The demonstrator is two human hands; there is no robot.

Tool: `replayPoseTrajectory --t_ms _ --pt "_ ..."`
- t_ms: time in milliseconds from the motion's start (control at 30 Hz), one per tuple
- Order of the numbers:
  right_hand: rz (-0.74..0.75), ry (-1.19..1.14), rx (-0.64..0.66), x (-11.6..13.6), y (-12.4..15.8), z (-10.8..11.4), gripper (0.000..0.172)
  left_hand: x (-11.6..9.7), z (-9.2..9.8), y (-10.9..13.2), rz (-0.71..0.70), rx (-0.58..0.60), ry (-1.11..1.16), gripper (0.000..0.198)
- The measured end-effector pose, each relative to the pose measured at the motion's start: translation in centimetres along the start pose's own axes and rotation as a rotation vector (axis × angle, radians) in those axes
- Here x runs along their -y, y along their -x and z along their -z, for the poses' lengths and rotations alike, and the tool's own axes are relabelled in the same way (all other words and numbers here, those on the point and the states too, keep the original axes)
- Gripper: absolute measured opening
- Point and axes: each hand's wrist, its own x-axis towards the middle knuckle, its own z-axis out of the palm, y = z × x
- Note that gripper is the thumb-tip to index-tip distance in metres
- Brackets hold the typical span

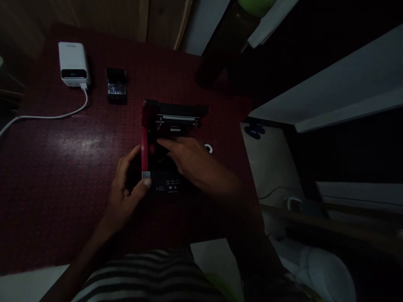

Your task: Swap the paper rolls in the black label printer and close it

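Striped shirt cloth [151, 272] fills the bottom edge, nearer than the black and red device [176, 113] that sits on the dark red desk [63, 176]. The left grip [127, 186] clasps the device's red left edge, thumb on its near corner. The right grip [197, 163] lies released over the device's middle, fingers stretched flat, grasping nothing. Beyond the device to the left sit a small black box [116, 86] and a white power bank [73, 63] with its white cable [47, 116]. A small white ring [208, 148] lies just right of the device.
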Motion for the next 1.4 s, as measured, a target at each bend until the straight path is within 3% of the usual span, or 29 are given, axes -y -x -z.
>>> replayPoseTrajectory --t_ms 67,233,433,633,733,833,1000,1167,1400 --pt "0.059 -0.087 0.011 -0.1 1.2 0.6 0.054 0.2 0.0 0.0 0.004 -0.003 0.0 0.069" --pt "0.107 -0.143 0.026 0.7 3.4 1.1 0.037 -0.3 0.2 0.0 0.036 -0.008 0.025 0.071" --pt "0.173 -0.052 -0.209 0.3 4.0 -0.5 0.024 -2.3 0.5 -1.0 0.076 -0.074 0.077 0.055" --pt "0.27 0.085 -0.582 -0.1 5.5 -2.5 0.025 -4.2 0.2 -7.6 -0.214 -0.151 0.035 0.062" --pt "0.285 0.205 -0.678 -0.1 5.9 -3.6 0.023 -5.5 -0.9 -11.0 -0.186 -0.188 0.055 0.054" --pt "0.274 0.313 -0.749 0.2 6.0 -4.3 0.023 -6.3 -1.7 -12.6 -0.139 -0.221 0.098 0.054" --pt "0.238 0.374 -0.818 0.7 6.6 -4.6 0.021 -5.9 -1.0 -10.2 -0.103 -0.218 0.114 0.015" --pt "0.201 0.34 -0.787 1.3 7.3 -4.8 0.017 -4.5 -0.1 -5.3 0.102 -0.177 0.066 0.068" --pt "0.173 0.181 -0.769 1.0 7.1 -5.4 0.016 -3.9 -0.4 -2.7 0.299 -0.043 0.163 0.077"
